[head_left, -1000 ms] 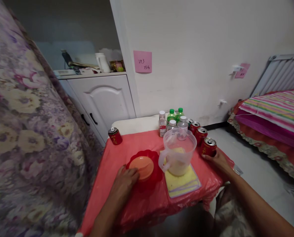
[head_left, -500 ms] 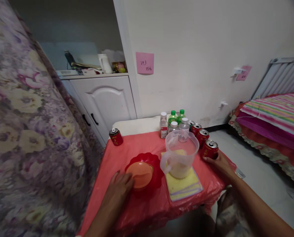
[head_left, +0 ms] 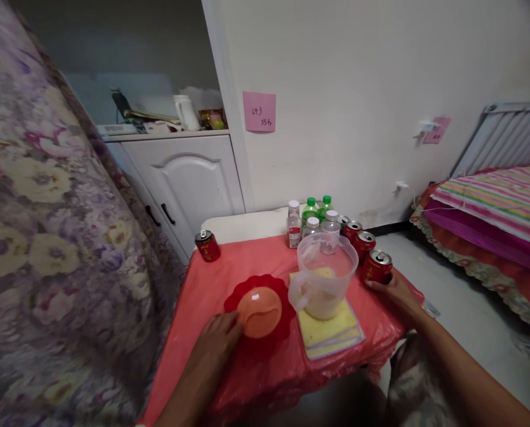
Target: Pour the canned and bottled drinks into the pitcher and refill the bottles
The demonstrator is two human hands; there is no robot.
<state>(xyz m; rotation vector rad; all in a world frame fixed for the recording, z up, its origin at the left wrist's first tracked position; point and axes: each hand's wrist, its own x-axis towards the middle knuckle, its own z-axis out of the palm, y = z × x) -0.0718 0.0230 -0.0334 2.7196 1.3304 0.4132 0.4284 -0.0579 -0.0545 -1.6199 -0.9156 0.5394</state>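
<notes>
My left hand (head_left: 220,335) is closed at the left rim of a shallow orange bowl (head_left: 260,311). Its fingertips are partly hidden at that edge. The bowl sits inside a wider red scalloped dish (head_left: 283,296). At the right of the table, my right hand (head_left: 393,296) is wrapped around the lower part of a red drink can (head_left: 377,270), which stands upright. Between my hands, a clear plastic measuring jug (head_left: 324,281) rests on a folded yellow cloth (head_left: 329,341).
Behind the jug stand several empty-looking bottles (head_left: 311,228) with white or green caps. More red cans (head_left: 362,244) line the right side, and a single can (head_left: 208,246) stands at the far left corner. Red plastic (head_left: 202,296) covers the table. A floral curtain (head_left: 69,237) hangs at the left.
The orange bowl has shifted slightly right within the red dish, and my left fingers have drawn together at its rim. My right hand stays on the can.
</notes>
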